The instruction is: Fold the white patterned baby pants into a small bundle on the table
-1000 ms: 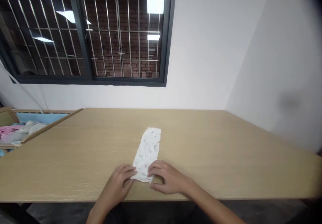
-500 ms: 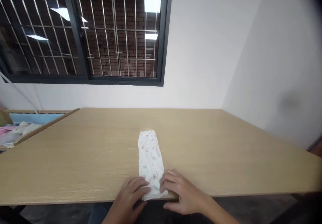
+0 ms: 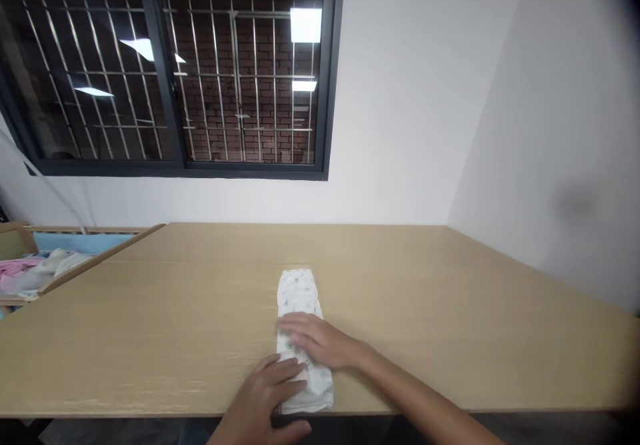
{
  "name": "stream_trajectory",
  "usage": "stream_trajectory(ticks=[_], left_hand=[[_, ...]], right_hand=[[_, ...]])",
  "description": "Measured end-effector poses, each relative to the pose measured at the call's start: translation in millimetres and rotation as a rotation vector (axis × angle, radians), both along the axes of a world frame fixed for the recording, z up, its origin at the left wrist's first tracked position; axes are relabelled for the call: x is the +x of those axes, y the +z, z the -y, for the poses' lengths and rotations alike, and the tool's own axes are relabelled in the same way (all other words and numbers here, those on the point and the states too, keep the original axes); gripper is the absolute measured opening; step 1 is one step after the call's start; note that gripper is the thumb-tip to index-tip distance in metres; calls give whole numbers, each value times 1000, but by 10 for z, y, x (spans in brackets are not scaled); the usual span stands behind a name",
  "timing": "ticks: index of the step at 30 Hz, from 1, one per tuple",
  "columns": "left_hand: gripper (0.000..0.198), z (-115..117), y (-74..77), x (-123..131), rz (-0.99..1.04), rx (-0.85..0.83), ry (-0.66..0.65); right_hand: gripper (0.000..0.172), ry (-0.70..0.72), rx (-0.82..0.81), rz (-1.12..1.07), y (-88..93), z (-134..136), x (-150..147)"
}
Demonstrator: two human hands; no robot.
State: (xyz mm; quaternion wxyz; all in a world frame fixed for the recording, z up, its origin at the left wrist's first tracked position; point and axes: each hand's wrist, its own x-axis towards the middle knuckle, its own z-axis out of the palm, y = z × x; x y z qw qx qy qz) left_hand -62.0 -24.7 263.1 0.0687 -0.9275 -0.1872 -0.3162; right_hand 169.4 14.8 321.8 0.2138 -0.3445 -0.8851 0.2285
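A long folded strip of white cloth [image 3: 300, 338] with a small pale print lies straight on the light wooden table [image 3: 430, 318], its near end at the table's front edge. My right hand [image 3: 320, 341] rests flat across the middle of the cloth, fingers pointing left. My left hand [image 3: 267, 388] lies lower down, its fingers on the cloth's left edge near the near end. Neither hand is closed around the cloth. The part of the cloth under my right hand is hidden.
At the far left, beyond the table, stands a wooden-rimmed bin [image 3: 100, 251] with blue lining, holding pink and white cloth. A white wall with a barred dark window [image 3: 170, 78] rises behind the table, and a wall corner lies to the right.
The cloth has been drawn toward me and now reaches the table's front edge. My right hand has moved from its near end onto its middle, and my left hand stays near the near end.
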Motion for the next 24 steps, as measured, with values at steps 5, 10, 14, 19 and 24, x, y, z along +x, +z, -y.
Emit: stream_trajectory(ticks=[5, 10, 14, 19, 24], left_hand=[[27, -125, 16, -74, -32, -166, 99], [36, -195, -74, -134, -12, 75, 108], [39, -248, -103, -134, 42, 110, 174], [63, -338, -110, 15, -24, 165, 23], [38, -478, -318, 179, -36, 269, -88]], right_hand=[[66, -288, 51, 144, -114, -742, 268], [67, -339, 12, 296, -209, -1194, 708], [67, -336, 14, 276, -174, -1336, 829], [62, -192, 26, 143, -32, -912, 365], [54, 261, -30, 195, -83, -406, -47]])
